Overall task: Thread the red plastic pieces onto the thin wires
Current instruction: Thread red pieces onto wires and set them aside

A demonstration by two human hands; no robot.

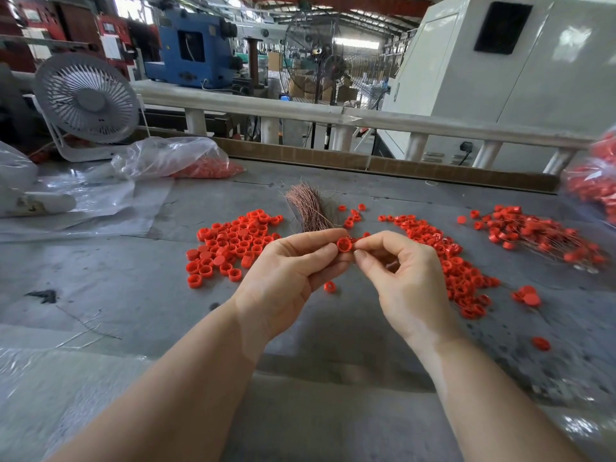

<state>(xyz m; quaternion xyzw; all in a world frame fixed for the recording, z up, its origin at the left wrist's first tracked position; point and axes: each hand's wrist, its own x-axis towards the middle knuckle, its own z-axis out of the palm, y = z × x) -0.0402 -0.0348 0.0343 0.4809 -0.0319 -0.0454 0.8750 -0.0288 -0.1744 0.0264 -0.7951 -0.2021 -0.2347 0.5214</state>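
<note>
Both forearms are running out of the picture at the lower edge. The left hand (283, 275) is covering the near side of the red cap (343, 244) in its grip, and the fingertips of the right hand (405, 278) are hiding whatever wire is lying between them; the wire there is too thin to tell. The wire bundle (308, 206) is disappearing at its lower end behind the left fingers. The bag of red caps (596, 181) at the right is being cut by the frame edge and is blurring. The clear bag (173, 158) on the bench (116, 271) is veiling its red contents.
</note>
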